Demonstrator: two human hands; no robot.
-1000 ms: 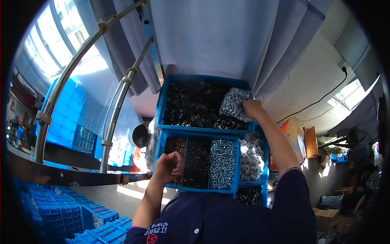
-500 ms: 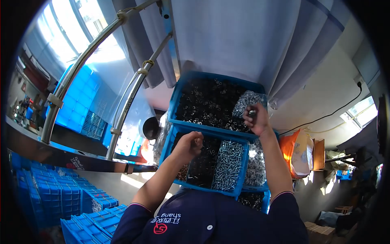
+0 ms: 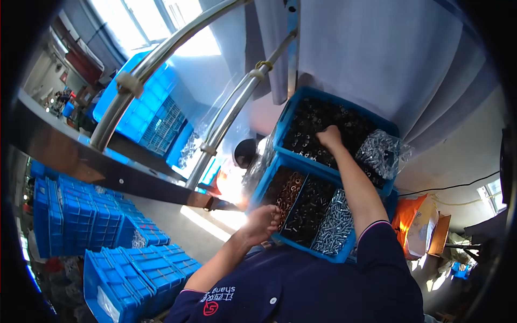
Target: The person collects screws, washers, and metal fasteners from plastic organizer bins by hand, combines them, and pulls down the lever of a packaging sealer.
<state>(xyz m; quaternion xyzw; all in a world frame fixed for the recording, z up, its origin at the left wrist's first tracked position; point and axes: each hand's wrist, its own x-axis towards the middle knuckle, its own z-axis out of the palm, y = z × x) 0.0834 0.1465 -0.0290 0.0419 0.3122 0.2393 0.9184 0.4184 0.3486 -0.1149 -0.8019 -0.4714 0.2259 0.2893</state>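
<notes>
My left hand (image 3: 263, 223) is at the left front edge of the near blue bin (image 3: 257, 195), its fingers curled closed. Anything inside them is hidden. Beside it lie copper-coloured rings (image 3: 291, 189) in the bin's left compartment. Small black parts (image 3: 308, 211) fill the middle compartment, and silver screws (image 3: 335, 223) the right one. My right hand (image 3: 329, 137) reaches into the far blue bin (image 3: 281, 128), down at the dark metal pieces (image 3: 307, 116). Its fingers look bunched together; the tips and what they may grip cannot be made out.
A clear bag of silver parts (image 3: 379, 153) lies on the far bin's right side. Metal rails (image 3: 226, 121) rise at left. Stacked blue crates (image 3: 132, 280) stand on the floor at lower left. An orange and white sack (image 3: 414, 226) is at right.
My right hand has left the bag and moved left, down to the dark pieces. My left hand has drawn back to the near bin's left edge. The view has turned.
</notes>
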